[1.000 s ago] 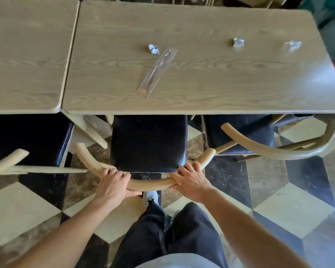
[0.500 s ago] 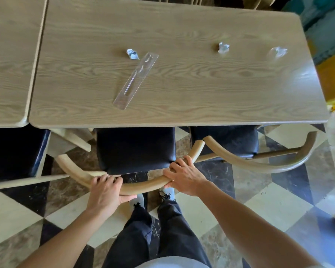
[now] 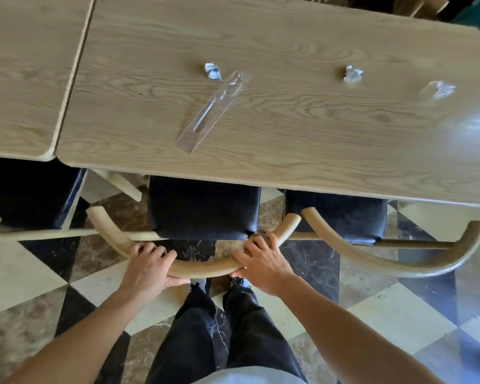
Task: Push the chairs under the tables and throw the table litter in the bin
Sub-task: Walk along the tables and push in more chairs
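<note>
Pushing the chair (image 3: 205, 268) forward, both hands keep their hold on its curved wooden back rail. The left hand (image 3: 150, 266) and right hand (image 3: 261, 261) each wrap it, fingers (image 3: 150, 249) curled over the top and thumbs underneath. Compared with a second ago, slightly less of the dark seat (image 3: 203, 209) shows in front of the surface (image 3: 288, 162), so the chair seems to have slid a little further under. The head camera has also moved, which makes the gain hard to judge. The back rail is still apart from the edge, so this push looks unfinished.

The litter lies as before: a long clear wrapper (image 3: 212, 109), a crumpled scrap (image 3: 213, 71) just beside its far end, another scrap (image 3: 352, 74) and a clear crumpled bit (image 3: 438, 90) further right. No bin is in view. The neighbouring chair (image 3: 399, 266) on the right also sticks out.
</note>
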